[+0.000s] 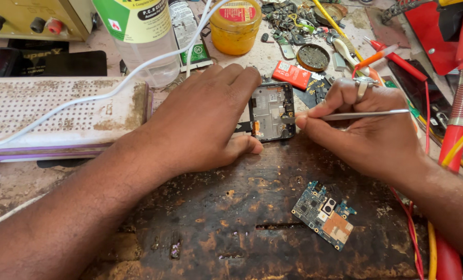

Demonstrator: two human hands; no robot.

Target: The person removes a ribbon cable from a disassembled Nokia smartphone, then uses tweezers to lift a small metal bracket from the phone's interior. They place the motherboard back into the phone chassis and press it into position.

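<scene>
Left hand [203,122] steadies opened phone [271,111].

A bare blue circuit board [323,213] lies on the scorched dark work mat [231,218] near the table's front. To the left sits a perforated white pad [50,111] with a white cable [138,67] across it. Behind stand a clear bottle [143,39], an amber jar [235,26], a round tin [313,57] and a small red battery [292,74].

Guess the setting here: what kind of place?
Likely a phone repair bench. The left hand steadies an opened phone frame, the right hand works it with tweezers, and a loose circuit board lies on the worn mat.
</scene>
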